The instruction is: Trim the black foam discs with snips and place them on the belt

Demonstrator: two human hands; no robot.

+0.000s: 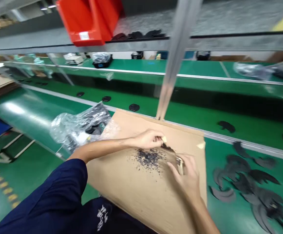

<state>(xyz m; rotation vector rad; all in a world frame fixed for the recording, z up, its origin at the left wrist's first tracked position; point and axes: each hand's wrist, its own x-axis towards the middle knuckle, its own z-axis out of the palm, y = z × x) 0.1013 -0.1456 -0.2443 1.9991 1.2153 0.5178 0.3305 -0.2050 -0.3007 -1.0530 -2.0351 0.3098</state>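
A brown cardboard sheet (141, 191) lies in front of me, with a patch of small black scraps (149, 159) scattered on it. My left hand (148, 139) reaches over the sheet, fingers pinched on a dark flat piece (167, 148) at its tip. My right hand (186, 174) is closed around a small pale tool or object (179, 161) that I cannot make out, close beside the left hand. The picture is blurred by motion.
Several black crescent-shaped pieces (248, 178) lie on the green bench at right. A clear plastic bag (80, 126) with dark parts sits at left. More black pieces (134, 107) ride the green conveyor (204, 113) behind. A metal post (173, 65) and red bin (90, 19) stand above.
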